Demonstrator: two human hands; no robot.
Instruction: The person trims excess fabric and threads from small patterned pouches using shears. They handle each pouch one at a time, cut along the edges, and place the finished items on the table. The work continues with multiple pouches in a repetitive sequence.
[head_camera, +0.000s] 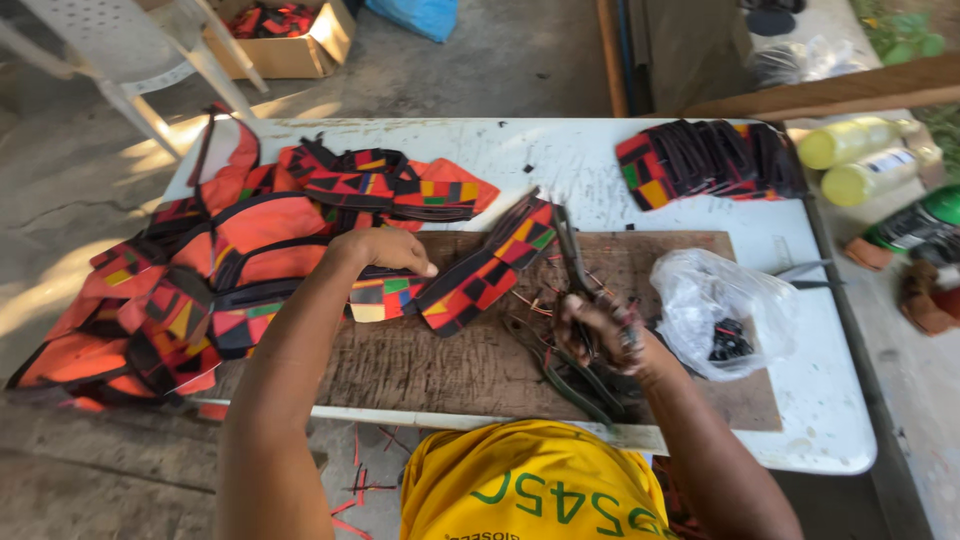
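On top of the wooden board (420, 365) that covers most of the white desk (820, 420), the left hand (385, 250) lies flat, fingers together, pinning down a patchwork fabric piece (480, 275) in red, black, yellow and green. Right hand (600, 330) has its grip clamped round the handles of dark scissors (572, 255), blades pointing away toward the far end of that piece. It's a bit blurry so I can't tell if the blades are apart.

Fabric looks light and floppy to me, edged with black binding, so it probably slides and bunches unless you press it flat near the cut, like the left hand does. Best held by the bound edge, I'd say.

Nearby: a heap of orange bags (170, 300) on the left, a stack of cut pieces (700, 160) at the far side, a clear plastic bag (725, 305) just right of the scissors hand, and loose dark straps (570, 380) on the board.
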